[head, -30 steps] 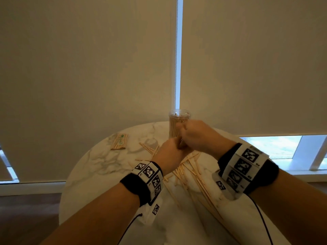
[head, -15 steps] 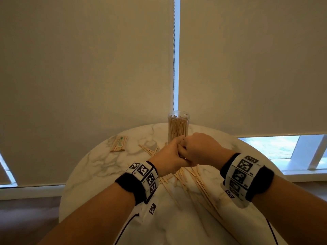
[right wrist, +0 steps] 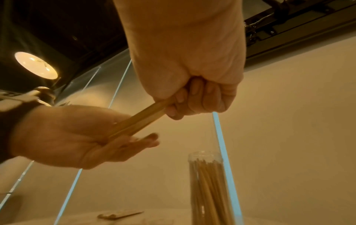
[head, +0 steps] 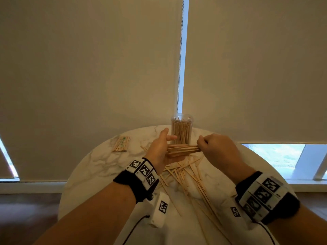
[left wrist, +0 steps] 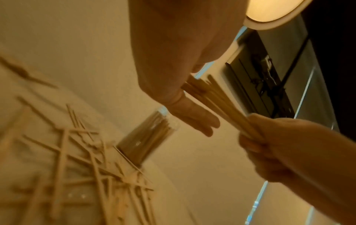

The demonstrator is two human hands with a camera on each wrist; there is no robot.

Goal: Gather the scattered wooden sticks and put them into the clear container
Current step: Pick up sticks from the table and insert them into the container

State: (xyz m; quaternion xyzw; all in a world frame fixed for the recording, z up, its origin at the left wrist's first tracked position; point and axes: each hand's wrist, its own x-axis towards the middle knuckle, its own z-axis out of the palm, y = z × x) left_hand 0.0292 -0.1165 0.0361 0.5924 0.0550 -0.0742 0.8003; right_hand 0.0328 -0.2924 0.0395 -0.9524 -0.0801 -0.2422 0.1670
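While your right hand (head: 215, 147) grips a bundle of sticks (head: 183, 149) above the tabletop (head: 99, 167), your left hand (head: 160, 149) lies flat-fingered against its other end, near the container (head: 181, 129).

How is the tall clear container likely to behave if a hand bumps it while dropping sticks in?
The clear container is tall and narrow and stands upright on the marble table, so it probably tips easily. The sticks already packed inside likely add some steadying weight. The right hand grips a bundle of sticks just in front of it, so a careless swing could knock it.
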